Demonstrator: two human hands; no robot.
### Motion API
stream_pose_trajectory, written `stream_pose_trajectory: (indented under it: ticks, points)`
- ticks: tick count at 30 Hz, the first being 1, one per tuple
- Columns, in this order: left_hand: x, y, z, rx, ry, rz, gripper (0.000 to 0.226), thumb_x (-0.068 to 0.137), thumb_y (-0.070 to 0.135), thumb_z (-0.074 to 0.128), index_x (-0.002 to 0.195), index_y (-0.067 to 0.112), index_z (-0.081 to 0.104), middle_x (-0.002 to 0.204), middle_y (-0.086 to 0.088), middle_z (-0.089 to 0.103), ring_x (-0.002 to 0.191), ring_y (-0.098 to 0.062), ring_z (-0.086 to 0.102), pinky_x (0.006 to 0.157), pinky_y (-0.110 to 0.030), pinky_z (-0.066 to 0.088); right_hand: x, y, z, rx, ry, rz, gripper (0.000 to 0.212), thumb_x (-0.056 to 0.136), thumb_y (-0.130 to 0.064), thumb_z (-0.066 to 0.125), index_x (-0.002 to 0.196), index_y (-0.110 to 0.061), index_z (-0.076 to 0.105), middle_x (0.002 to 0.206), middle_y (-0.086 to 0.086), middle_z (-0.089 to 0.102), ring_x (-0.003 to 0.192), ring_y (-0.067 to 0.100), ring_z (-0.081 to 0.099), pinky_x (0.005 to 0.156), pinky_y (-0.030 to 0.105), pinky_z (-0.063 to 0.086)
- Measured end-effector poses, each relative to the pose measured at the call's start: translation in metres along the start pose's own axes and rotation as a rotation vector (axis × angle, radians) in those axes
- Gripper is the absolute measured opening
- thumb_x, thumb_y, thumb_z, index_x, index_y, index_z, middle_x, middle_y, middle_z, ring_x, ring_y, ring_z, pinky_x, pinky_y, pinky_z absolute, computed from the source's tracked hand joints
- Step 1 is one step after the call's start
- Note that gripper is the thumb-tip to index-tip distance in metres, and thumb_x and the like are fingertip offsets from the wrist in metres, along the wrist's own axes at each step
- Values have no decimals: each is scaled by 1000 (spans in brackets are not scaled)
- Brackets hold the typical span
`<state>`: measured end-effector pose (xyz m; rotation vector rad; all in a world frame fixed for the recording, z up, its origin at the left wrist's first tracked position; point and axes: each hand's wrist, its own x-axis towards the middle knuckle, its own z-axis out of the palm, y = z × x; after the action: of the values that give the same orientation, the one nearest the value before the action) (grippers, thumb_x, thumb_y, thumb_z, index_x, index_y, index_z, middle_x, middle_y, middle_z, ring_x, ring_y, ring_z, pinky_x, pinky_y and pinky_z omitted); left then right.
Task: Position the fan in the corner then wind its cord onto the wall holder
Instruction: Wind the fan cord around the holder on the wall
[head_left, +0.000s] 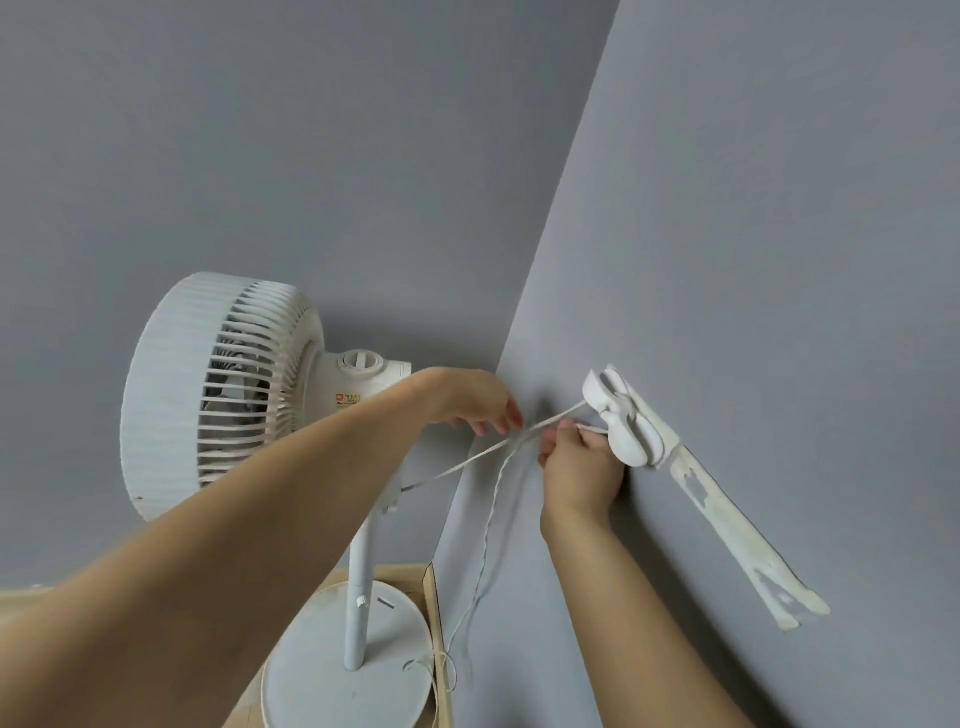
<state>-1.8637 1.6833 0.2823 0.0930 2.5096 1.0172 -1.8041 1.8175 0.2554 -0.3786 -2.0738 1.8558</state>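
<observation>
A white pedestal fan (218, 395) stands in the corner of two grey walls, its round base (343, 680) on the floor. A white cord holder (623, 421) is fixed to the right wall. The thin white cord (457, 467) runs taut from the fan's neck up to the holder, and a looser strand hangs down toward the base. My right hand (576, 467) pinches the cord just beside the holder. My left hand (478, 400) reaches over the taut cord with its fingertips at it; whether it grips the cord is unclear.
A white strip of tape or trunking (737, 525) with peeled patches runs down the right wall below the holder. A light wooden skirting (434, 587) edges the floor at the corner, close behind the fan's pole.
</observation>
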Motion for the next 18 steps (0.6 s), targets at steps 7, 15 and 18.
stream_pose_trajectory:
  ticks: [7, 15, 18]
  points:
    - [30, -6, 7, 31, -153, 2, 23, 89, 23, 59, 106, 25, 74, 126, 6, 65, 122, -20, 55, 112, -41, 32, 5, -5, 9, 284, 67, 23, 21, 96, 0, 42, 95, -2, 62, 87, 12, 65, 66, 15, 61, 50, 13, 50]
    - [26, -5, -6, -301, -83, 100, 28, 97, 13, 41, 81, 9, 64, 75, -10, 64, 72, -24, 58, 83, -34, 43, 5, -7, 10, 367, 67, 34, 28, 98, 1, 37, 114, 5, 60, 105, 19, 67, 87, 22, 62, 57, 12, 52]
    - [17, 3, -15, -340, 59, 149, 29, 96, 12, 48, 72, 8, 65, 66, -4, 48, 60, -19, 42, 65, -29, 42, 1, -11, 8, 350, 62, 49, 25, 97, -1, 39, 100, -5, 64, 87, 6, 67, 74, 16, 61, 59, 19, 52]
